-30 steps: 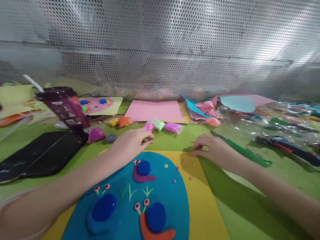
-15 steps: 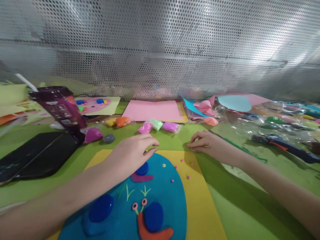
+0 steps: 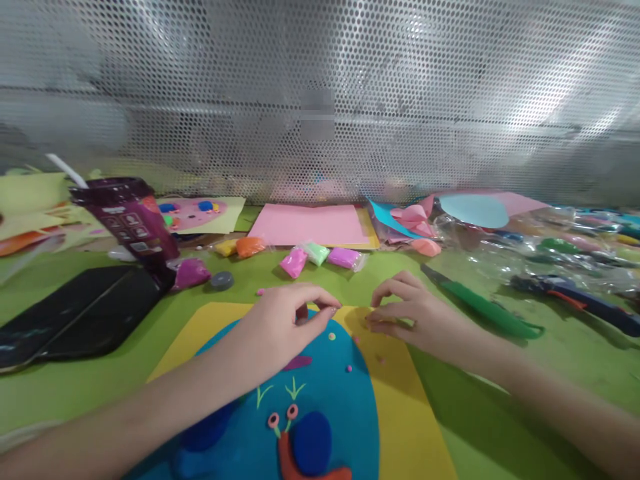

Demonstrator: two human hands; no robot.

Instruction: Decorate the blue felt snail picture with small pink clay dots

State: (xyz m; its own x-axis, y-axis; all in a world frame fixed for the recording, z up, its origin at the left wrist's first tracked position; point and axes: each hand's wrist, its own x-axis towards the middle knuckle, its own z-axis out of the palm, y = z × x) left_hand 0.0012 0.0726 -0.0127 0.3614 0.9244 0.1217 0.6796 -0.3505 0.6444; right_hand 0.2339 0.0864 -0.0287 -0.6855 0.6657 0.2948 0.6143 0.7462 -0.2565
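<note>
VIEW: head camera, riding on the person's head | FACING: looking forward and down over the green tabletop (image 3: 465,427) toward the perforated metal panel (image 3: 320,67) | RANGE: viewing closely, left hand (image 3: 287,317) and right hand (image 3: 407,310) showing near mid-frame | EDGE: cropping the yellow sheet's (image 3: 407,407) near end

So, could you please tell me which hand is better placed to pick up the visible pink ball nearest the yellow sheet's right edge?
Probably the right hand: it is at the right edge of the yellow sheet, close to the pink ball. The left hand is over the blue paper, farther away.
</note>
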